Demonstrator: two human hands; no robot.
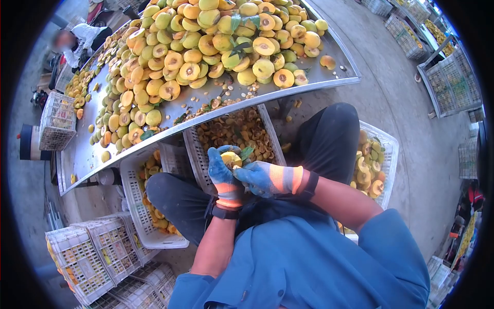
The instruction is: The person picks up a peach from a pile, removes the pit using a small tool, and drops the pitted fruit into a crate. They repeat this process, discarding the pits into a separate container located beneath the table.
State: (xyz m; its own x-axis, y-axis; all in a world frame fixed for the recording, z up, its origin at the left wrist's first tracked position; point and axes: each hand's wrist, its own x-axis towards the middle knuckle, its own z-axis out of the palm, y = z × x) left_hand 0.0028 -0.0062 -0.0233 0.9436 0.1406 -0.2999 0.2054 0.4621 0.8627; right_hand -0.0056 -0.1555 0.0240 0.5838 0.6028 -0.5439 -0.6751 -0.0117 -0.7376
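Note:
My left hand [224, 172], in a blue-coated glove with an orange cuff, is closed around a yellow peach [231, 159] in front of my lap. Close against that fruit, my right hand [265, 177] wears a matching glove, with its fingers pinched together. Whatever lies between those right fingers is hidden. A green leaf [246, 152] shows just beyond the fruit. Under and beyond my hands stands a plastic crate [270, 129] with brownish pits and scraps in it. Halved peaches [190, 71] are heaped on the metal table [337, 69] in front of me.
White crates with fruit stand by my knees, one at the left [149, 238] and one at the right [393, 154]. Stacked crates [85, 257] are at lower left. Another person [90, 38] is at the table's far left. More crates [455, 82] line the right side.

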